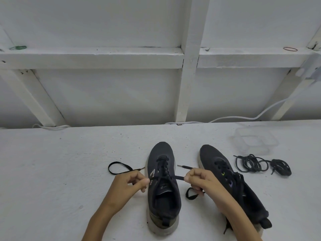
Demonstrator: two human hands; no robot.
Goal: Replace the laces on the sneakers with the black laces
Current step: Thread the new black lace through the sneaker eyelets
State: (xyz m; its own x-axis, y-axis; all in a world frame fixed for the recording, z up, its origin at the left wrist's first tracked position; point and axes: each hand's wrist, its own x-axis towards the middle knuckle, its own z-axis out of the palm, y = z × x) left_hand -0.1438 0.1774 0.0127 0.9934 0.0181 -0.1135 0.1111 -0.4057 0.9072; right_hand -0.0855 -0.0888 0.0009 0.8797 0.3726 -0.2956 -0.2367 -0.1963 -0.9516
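Two dark sneakers stand toes-away on the white surface. The left sneaker (163,185) carries a black lace (162,166) threaded through its eyelets. My left hand (130,182) pinches the lace's left end beside the shoe, and that end loops out to the left (114,168). My right hand (198,179) grips the right end, pulled taut across from the eyelets; its tip (184,166) sticks out beyond my fingers and a loop (191,194) hangs below my palm. The right sneaker (231,183) lies partly under my right forearm.
A tangled pile of loose black laces (260,164) lies to the right of the sneakers. Behind it stands a clear plastic container (255,140). A white cable (243,117) runs along the foot of the white framed wall.
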